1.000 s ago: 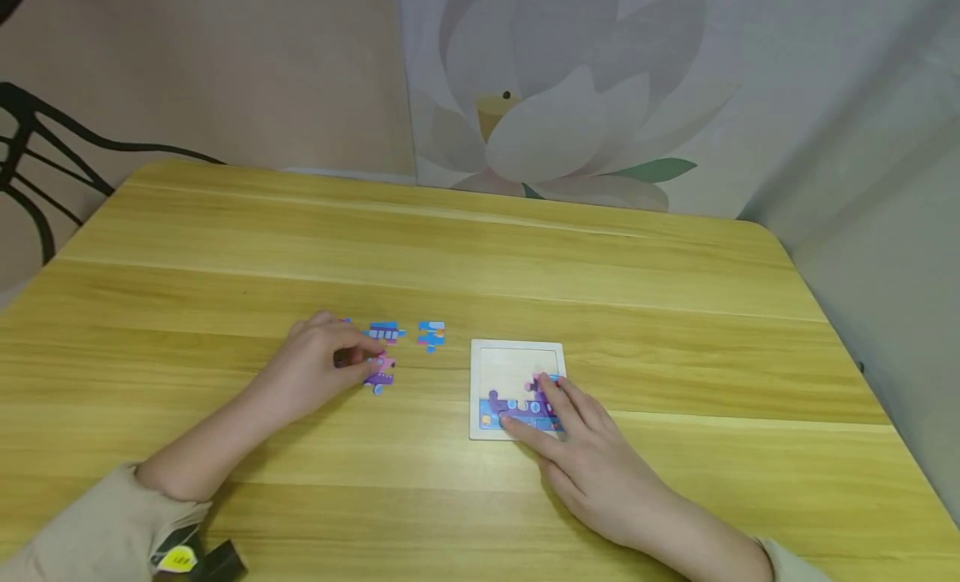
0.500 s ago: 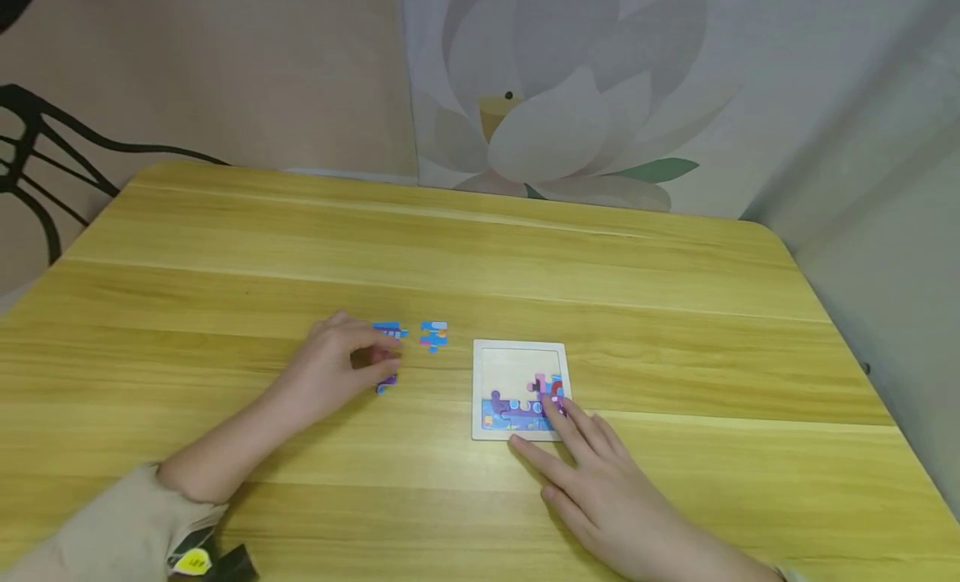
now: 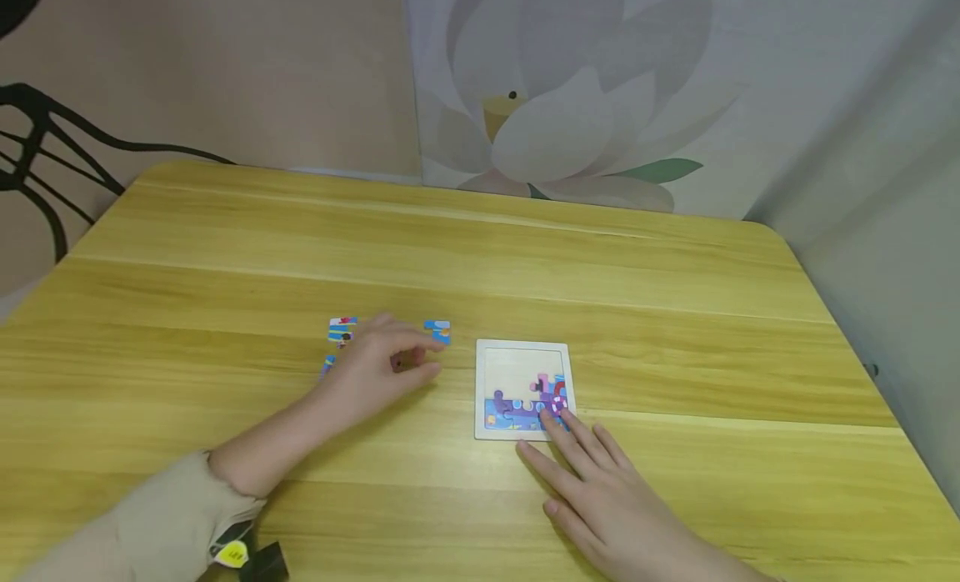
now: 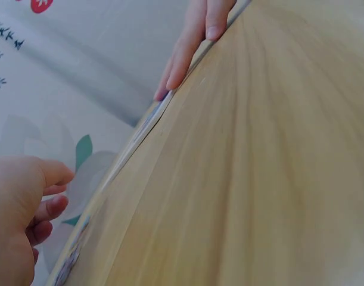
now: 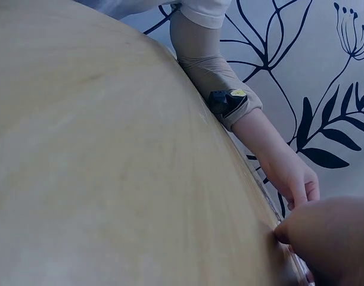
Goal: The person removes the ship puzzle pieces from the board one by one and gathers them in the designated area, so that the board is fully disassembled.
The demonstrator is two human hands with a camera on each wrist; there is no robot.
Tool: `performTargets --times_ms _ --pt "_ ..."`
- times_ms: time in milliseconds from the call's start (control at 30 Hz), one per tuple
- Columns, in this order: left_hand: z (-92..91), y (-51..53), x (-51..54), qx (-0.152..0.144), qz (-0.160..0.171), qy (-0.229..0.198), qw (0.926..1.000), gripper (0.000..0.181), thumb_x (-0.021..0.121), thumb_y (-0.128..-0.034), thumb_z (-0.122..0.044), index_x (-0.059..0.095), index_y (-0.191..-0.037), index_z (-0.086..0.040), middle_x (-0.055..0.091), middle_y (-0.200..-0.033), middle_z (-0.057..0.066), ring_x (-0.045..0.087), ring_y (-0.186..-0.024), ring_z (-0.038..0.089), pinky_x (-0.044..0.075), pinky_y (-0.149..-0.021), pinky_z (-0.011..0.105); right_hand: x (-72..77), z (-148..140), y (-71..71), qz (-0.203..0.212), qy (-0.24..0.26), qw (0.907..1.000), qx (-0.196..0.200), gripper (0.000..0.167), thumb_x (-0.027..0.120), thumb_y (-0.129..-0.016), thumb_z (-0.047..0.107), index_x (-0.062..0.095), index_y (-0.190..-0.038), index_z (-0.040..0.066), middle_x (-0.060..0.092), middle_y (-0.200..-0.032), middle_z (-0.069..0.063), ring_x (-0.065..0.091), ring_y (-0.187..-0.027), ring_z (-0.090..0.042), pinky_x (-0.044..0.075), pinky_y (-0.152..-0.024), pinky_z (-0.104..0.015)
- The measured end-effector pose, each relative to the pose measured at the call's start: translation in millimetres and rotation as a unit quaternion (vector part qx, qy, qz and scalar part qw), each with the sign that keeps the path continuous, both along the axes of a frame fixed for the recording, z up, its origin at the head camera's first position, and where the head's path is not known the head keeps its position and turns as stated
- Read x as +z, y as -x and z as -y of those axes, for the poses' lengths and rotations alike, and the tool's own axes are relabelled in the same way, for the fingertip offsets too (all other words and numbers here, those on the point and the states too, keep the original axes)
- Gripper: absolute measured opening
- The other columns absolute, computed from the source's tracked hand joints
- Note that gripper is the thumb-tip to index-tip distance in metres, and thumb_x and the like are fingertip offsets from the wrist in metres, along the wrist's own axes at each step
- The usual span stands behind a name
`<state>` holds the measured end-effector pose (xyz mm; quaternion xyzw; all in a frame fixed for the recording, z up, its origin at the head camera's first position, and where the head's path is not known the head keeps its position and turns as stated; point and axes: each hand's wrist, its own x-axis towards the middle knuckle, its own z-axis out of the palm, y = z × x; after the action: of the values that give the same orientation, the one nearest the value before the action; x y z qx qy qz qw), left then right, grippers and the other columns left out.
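Puzzle board (image 3: 516,370) under right-hand fingers (image 3: 564,443)

A person's left hand (image 3: 382,361), its thumb and forefinger bent, hangs between nine and ten o'clock of a white-rimmed puzzle tray (image 3: 479,390); whether it holds anything is hidden. Loose pieces (image 3: 342,323) lie at that hand's nine and ten o'clock, and a blue piece (image 3: 437,329) at its two. Joined pieces (image 3: 517,415) line the tray's six o'clock side, rising at three. The right hand (image 3: 600,490), fingers spread, touches the tray around five o'clock.
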<state>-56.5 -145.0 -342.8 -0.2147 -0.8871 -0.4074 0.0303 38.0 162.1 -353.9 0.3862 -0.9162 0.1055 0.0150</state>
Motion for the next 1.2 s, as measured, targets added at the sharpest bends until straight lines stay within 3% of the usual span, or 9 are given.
performTargets --times_ms 200,333,567,833,1200 --pt "-18.7 3.0 -3.3 -0.03 -0.023 -0.014 0.9992 0.02 0.078 -0.081 -0.016 0.075 -0.1 -0.011 0.058 -0.077 -0.015 0.046 -0.081 0.014 0.039 -0.073 0.034 0.0 0.3 -0.2 0.005 -0.006 1.0 -0.003 0.051 0.045 -0.101 0.033 0.036 -0.149 0.019 0.018 -0.156 -0.013 0.014 -0.142 -0.032 -0.01 -0.112 -0.033" --pt "-31.3 6.6 -4.0 -0.051 -0.021 -0.021 0.9982 0.019 0.076 -0.0825 -0.017 0.074 -0.101 -0.011 0.058 -0.078 -0.015 0.046 -0.081 0.013 0.041 -0.072 0.034 0.4 0.5 -0.1 0.006 -0.01 0.9999 -0.005 0.053 0.045 -0.101 0.033 0.033 -0.15 0.02 0.017 -0.157 -0.013 0.013 -0.143 -0.031 -0.008 -0.112 -0.035" --pt "-52.6 12.7 -5.6 -0.078 -0.016 0.006 0.9968 0.019 0.074 -0.085 -0.022 0.074 -0.103 -0.015 0.059 -0.08 -0.016 0.047 -0.081 0.012 0.037 -0.076 0.035 -0.4 0.3 -0.1 0.001 -0.011 0.9999 -0.006 0.055 0.045 -0.101 0.034 0.03 -0.151 0.021 0.019 -0.156 -0.012 0.014 -0.143 -0.031 -0.007 -0.112 -0.035" --pt "-72.2 19.2 -7.8 -0.111 -0.013 0.01 0.9937 0.02 0.074 -0.0851 -0.022 0.073 -0.103 -0.014 0.061 -0.082 -0.014 0.048 -0.088 0.011 0.035 -0.083 0.038 0.4 3.2 0.9 -0.009 -0.008 0.9999 -0.009 0.054 0.045 -0.1 0.034 0.031 -0.151 0.023 0.024 -0.155 -0.012 0.018 -0.141 -0.031 0.014 -0.109 -0.049" --pt "-91.1 26.3 -7.6 -0.139 0.004 0.047 0.9891 0.022 0.074 -0.085 -0.026 0.073 -0.104 -0.016 0.061 -0.084 -0.015 0.046 -0.091 0.01 0.03 -0.09 0.041 1.3 11.9 1.7 0.006 -0.011 0.9993 -0.036 0.057 0.047 -0.098 0.032 0.029 -0.152 0.025 0.024 -0.154 -0.012 0.021 -0.139 -0.033 0.023 -0.105 -0.06"
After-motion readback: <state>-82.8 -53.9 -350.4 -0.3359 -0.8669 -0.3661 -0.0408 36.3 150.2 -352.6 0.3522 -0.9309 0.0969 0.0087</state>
